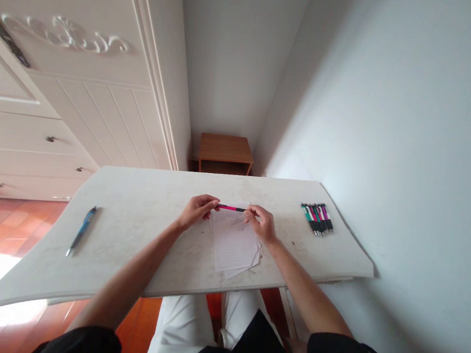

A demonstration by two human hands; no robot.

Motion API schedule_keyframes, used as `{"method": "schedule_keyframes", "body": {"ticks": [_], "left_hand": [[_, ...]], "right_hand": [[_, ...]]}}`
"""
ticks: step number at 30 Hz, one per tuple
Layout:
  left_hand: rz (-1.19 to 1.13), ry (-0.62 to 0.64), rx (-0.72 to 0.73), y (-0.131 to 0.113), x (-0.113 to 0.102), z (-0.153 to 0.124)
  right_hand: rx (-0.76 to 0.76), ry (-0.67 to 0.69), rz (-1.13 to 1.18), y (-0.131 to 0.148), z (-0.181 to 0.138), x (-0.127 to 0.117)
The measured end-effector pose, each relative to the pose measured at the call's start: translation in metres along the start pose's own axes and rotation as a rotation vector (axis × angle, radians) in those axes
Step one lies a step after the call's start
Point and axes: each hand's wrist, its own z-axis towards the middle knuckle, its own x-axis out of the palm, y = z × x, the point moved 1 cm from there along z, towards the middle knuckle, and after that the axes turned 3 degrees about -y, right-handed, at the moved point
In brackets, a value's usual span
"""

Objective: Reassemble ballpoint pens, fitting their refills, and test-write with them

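A pink pen with a dark grip lies level between my two hands, just above the sheets of paper. My left hand pinches its left end between thumb and fingers. At the dark right end, my right hand has its fingertips closed on the pen. Below them, a few loose white sheets of paper overlap unevenly on the white table. Faint marks show near the top of the upper sheet, partly covered by my hands.
On the table's right side, several pens in green, white, pink and purple lie in a row. A single blue pen rests at the left. A white cabinet stands left, a wall right, and a small wooden stand behind.
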Motion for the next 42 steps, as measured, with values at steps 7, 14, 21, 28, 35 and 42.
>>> {"method": "schedule_keyframes", "body": {"ticks": [7,14,21,28,35,42], "left_hand": [[-0.011,0.019,0.012,0.0026,-0.0015,-0.0001],[0.056,0.002,0.012,0.0050,0.0024,0.0007],[0.054,0.000,0.029,0.0083,-0.0005,0.0024],[-0.009,0.012,0.040,0.0059,0.0019,0.0014],[0.037,0.072,-0.023,0.0068,0.0028,0.0029],[0.045,0.048,0.028,0.0029,0.0007,0.0007]], "right_hand": [[0.007,-0.001,-0.006,0.0008,0.0003,-0.0002],[0.000,-0.007,-0.015,0.0005,0.0002,0.0001],[0.007,-0.007,-0.037,-0.0022,-0.0003,0.0003],[0.005,-0.012,-0.033,-0.0007,0.0003,0.0004],[-0.031,0.021,-0.066,0.0004,-0.0011,0.0012],[-0.038,0.007,-0.067,0.0010,-0.0003,0.0007]]}}
